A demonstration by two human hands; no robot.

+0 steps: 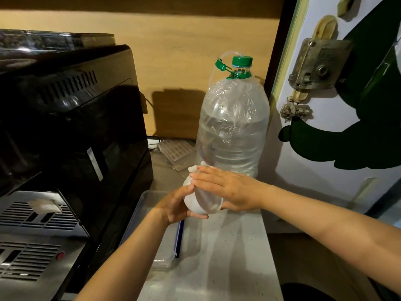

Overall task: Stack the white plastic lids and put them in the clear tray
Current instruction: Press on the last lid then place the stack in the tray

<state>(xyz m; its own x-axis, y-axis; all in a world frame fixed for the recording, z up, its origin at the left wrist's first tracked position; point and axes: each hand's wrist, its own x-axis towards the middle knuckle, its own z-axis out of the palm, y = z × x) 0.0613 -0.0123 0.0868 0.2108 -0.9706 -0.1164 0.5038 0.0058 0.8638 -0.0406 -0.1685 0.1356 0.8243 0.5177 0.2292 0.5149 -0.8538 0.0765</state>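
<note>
A stack of white plastic lids [202, 202] lies on its side between both hands, above the counter. My left hand [176, 205] cups the stack from below and from the left. My right hand [225, 189] presses flat against its right side and top, fingers stretched out. The clear tray [149, 195] with a blue edge strip sits on the white counter just below and left of the hands; my left forearm covers most of it.
A large clear water bottle [233, 129] with a green cap stands right behind the hands. A black coffee machine [71, 127] with a metal drip grate fills the left. A white door [338, 127] with a lock bounds the right.
</note>
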